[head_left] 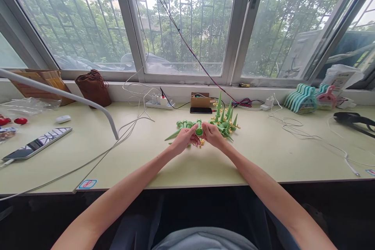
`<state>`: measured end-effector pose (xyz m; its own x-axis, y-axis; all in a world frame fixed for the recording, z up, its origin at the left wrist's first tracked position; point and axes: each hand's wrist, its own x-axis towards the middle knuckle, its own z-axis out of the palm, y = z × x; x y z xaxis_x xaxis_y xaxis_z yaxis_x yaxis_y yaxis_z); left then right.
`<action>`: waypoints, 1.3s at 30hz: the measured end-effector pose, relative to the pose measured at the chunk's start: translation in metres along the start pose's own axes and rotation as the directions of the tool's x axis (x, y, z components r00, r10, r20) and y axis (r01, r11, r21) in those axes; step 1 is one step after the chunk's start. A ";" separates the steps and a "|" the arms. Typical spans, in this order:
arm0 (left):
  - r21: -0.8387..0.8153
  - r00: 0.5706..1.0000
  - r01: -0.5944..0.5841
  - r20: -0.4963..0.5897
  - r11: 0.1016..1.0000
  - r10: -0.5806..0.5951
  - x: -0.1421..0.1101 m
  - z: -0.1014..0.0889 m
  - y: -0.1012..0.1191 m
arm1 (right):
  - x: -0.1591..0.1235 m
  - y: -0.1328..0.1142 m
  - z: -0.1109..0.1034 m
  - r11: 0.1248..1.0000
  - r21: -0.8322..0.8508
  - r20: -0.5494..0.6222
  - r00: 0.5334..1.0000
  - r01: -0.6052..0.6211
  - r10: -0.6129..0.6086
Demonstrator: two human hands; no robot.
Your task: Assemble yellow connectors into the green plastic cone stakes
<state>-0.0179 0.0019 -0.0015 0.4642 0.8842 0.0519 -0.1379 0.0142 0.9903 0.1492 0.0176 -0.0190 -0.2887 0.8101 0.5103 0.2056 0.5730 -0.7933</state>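
Note:
Above the middle of the table, my left hand and my right hand pinch one green plastic watering spike between them. Its round open end faces me, and fingers cover part of its sides. Behind my left hand lie several more green pieces, one with a long pointed cone. To the right of my right hand is a pile of green spikes with small yellow valves, some standing point up. Small yellow parts show on the table just below my hands.
A black phone lies before a small cardboard box. A power strip and loose cables are at the back. Left are another phone and a grey curved arm; right are teal hangers and a white cable.

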 end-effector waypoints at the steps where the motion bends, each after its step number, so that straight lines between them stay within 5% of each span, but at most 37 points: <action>1: -0.001 1.000 -0.013 -0.005 1.000 0.013 0.000 -0.001 0.000 | 0.000 0.000 0.000 1.000 -0.001 0.003 1.000 -0.002 0.002; 10: 0.263 0.990 -0.124 -0.034 0.957 0.138 -0.004 0.000 0.000 | 0.001 0.001 -0.001 0.996 -0.074 0.003 0.999 -0.041 0.041; 18: 0.611 0.886 -0.350 -0.032 0.710 0.464 0.001 -0.002 -0.014 | 0.000 -0.004 -0.003 0.988 -0.084 0.028 0.991 -0.127 0.130; 21: 0.682 0.865 -0.358 -0.015 0.638 0.502 -0.001 0.000 -0.012 | 0.000 -0.002 -0.002 0.987 -0.016 0.039 0.986 -0.159 0.160; 32: 0.560 0.906 -0.266 -0.133 0.785 0.402 -0.005 0.007 0.000 | 0.003 0.003 0.004 0.980 0.097 -0.006 0.985 -0.174 0.175; 39: 0.601 0.882 -0.312 -0.105 0.736 0.460 -0.005 0.006 -0.001 | 0.003 0.003 0.003 0.985 0.107 -0.011 0.990 -0.136 0.138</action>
<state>-0.0149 -0.0049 -0.0020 0.2539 0.8353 0.4875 0.2797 -0.5460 0.7897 0.1458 0.0219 -0.0211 -0.2474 0.8826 0.3998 0.1413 0.4411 -0.8863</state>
